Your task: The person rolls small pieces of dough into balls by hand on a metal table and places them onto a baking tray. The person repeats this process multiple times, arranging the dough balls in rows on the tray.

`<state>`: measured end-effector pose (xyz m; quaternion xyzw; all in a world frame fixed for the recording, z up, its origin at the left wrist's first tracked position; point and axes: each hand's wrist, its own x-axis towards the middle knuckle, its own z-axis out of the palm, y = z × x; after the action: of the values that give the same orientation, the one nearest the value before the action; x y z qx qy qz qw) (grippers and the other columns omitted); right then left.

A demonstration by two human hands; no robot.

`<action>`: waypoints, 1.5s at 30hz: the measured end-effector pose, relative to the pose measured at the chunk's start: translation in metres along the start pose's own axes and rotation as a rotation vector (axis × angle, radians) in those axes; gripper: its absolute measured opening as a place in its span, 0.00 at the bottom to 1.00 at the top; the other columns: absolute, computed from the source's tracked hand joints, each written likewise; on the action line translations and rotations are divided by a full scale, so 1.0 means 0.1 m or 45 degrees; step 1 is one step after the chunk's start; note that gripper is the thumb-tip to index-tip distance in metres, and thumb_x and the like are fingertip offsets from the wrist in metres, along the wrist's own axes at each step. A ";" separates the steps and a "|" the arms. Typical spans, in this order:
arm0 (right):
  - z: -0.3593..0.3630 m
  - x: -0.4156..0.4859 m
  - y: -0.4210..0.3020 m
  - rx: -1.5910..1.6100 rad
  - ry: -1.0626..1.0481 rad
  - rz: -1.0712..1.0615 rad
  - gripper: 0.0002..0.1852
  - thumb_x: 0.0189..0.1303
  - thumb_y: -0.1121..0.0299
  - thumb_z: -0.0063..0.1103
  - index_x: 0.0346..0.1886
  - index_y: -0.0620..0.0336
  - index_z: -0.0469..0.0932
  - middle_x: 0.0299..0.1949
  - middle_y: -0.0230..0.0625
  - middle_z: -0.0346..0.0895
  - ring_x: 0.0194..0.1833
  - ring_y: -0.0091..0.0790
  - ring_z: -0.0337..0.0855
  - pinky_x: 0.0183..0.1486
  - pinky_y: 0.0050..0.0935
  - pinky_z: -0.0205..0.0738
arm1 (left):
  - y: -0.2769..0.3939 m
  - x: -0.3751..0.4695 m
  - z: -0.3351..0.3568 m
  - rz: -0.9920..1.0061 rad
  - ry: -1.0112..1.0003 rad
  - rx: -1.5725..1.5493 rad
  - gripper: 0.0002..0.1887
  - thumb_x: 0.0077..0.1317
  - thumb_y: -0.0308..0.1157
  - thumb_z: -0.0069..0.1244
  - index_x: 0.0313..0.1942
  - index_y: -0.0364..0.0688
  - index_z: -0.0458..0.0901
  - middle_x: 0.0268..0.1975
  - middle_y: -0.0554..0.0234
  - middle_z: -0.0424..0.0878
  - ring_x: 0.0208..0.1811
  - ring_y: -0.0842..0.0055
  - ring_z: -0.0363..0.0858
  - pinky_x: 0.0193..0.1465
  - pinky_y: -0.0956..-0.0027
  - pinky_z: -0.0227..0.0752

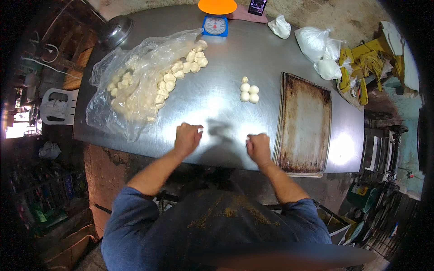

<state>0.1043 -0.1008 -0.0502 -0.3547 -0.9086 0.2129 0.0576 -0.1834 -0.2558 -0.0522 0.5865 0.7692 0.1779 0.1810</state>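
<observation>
My left hand (189, 138), fingers curled, is low over the metal tabletop (217, 111) near its front edge. My right hand (259, 147) is curled likewise, left of a stack of stained metal baking trays (305, 125). A small pale spot shows at the fingertips of each hand; whether it is dough or glare, and what the palms cover, I cannot tell. Beyond the right hand sit several smooth round dough balls (249, 94), with a rougher dough piece (245, 79) at their far end. Many rough dough pieces (169, 81) lie on the left, partly under clear plastic sheeting (135, 78).
A blue dial scale (215, 26) with an orange pan (217, 6) stands at the back, near a phone (257, 6) on a pink cloth (239, 14). A metal lid or bowl (117, 31) is back left. White plastic bags (313, 44) and a yellow crate (368, 57) are back right.
</observation>
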 end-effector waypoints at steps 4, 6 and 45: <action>0.37 0.23 -0.40 0.016 0.044 -0.108 0.07 0.63 0.69 0.61 0.39 0.54 0.87 0.32 0.42 0.85 0.39 0.49 0.82 0.45 0.52 0.75 | 0.39 0.20 0.43 0.305 0.324 -0.074 0.12 0.65 0.35 0.61 0.48 0.48 0.90 0.33 0.61 0.88 0.38 0.61 0.83 0.49 0.55 0.74; 0.42 0.61 -0.31 -0.025 0.041 -0.160 0.07 0.63 0.68 0.60 0.39 0.53 0.86 0.32 0.40 0.84 0.40 0.48 0.82 0.44 0.49 0.75 | 0.30 0.63 0.48 0.358 0.138 0.008 0.11 0.66 0.35 0.62 0.48 0.49 0.90 0.32 0.60 0.87 0.37 0.61 0.83 0.49 0.55 0.75; 0.47 0.24 -0.33 0.127 0.446 -0.169 0.06 0.59 0.71 0.72 0.40 0.53 0.88 0.31 0.41 0.80 0.37 0.48 0.79 0.46 0.45 0.74 | 0.30 0.49 0.37 0.493 -0.041 -0.060 0.10 0.66 0.40 0.63 0.44 0.50 0.91 0.30 0.62 0.86 0.39 0.62 0.83 0.51 0.53 0.73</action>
<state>0.0541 -0.1225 -0.0793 -0.3224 -0.8944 0.1882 0.2462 -0.1521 -0.1985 -0.0736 0.7219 0.6346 0.2180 0.1692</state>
